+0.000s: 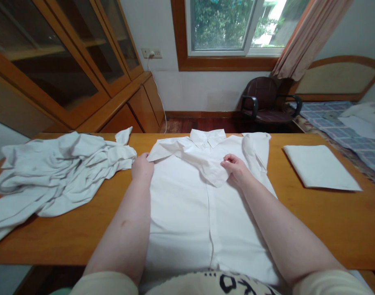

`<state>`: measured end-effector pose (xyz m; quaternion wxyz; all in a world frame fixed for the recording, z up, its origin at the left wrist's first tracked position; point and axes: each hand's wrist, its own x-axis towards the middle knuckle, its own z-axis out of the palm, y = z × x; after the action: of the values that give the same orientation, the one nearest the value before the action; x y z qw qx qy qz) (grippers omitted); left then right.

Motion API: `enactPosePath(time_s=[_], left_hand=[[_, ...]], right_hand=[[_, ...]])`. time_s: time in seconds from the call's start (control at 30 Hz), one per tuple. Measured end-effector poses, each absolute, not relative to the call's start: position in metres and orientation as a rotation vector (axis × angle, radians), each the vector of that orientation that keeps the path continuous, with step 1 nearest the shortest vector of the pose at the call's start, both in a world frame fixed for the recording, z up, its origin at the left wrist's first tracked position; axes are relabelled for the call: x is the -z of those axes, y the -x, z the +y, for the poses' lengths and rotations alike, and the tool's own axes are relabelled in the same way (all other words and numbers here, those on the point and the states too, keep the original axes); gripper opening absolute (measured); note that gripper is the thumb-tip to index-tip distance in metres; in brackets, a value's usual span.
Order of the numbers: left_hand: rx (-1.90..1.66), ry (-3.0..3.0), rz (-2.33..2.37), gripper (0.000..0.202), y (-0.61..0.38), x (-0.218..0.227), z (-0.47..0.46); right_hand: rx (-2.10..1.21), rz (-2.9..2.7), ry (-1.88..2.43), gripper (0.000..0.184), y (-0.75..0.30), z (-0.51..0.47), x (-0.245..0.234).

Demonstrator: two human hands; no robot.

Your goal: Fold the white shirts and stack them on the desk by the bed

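A white short-sleeved shirt [187,205] lies face up on the wooden table [313,217], collar away from me, buttons down the middle. Its left sleeve is folded across the chest. My left hand [142,167] grips the shirt's edge at the left shoulder, fingers curled under the fabric. My right hand [236,167] pinches the end of the folded sleeve near the chest centre. The right sleeve [257,149] is folded inward beside my right hand.
A crumpled heap of white garments [52,172] covers the table's left part. A neatly folded white cloth [319,167] lies at the right. Behind stand a glass-door wooden cabinet [67,61], a dark armchair [267,102] under a window, and a bed [353,127].
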<state>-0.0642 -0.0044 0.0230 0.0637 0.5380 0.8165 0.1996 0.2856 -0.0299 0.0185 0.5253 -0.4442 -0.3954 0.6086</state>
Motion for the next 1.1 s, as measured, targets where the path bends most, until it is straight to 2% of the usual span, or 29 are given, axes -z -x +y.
enactPosePath(time_s=[0.2,0.33,0.57,0.63,0.7,0.77,0.83,0.97,1.1], left_hand=[[-0.622,-1.602,2.441,0.033,0.066,-0.021,-0.006],[-0.635,-1.657,2.355,0.034,0.069,-0.025,-0.004],[-0.454,-1.897,1.917,0.063,0.087,-0.04,-0.013],[-0.432,-1.863,1.916,0.056,0.09,-0.041,-0.015],[-0.366,-1.888,1.989,0.042,0.09,-0.041,-0.016],[-0.275,-1.947,2.037,0.027,0.088,-0.041,-0.015],[-0.245,-1.986,2.056,0.02,0.084,-0.042,-0.013],[-0.3,-1.988,2.077,0.02,0.08,-0.042,-0.012],[-0.194,-1.811,1.967,0.024,0.083,-0.04,-0.018]], right_hand=[[-1.335,-0.686,1.191,0.047,-0.314,-0.013,-0.015],[-1.284,-0.627,1.254,0.043,-0.328,-0.002,-0.004],[-1.414,-0.59,1.078,0.031,-0.335,0.001,-0.01],[-1.439,-0.608,1.057,0.03,-0.334,0.0,-0.012],[-1.421,-0.621,1.128,0.031,-0.333,0.0,-0.011],[-1.281,-0.638,1.212,0.034,-0.334,0.002,-0.007],[-1.005,-0.645,1.272,0.034,-0.339,0.005,-0.004],[-0.521,-0.772,1.633,0.036,-0.355,0.006,-0.003],[-0.451,-1.082,2.058,0.03,-0.362,0.004,-0.007]])
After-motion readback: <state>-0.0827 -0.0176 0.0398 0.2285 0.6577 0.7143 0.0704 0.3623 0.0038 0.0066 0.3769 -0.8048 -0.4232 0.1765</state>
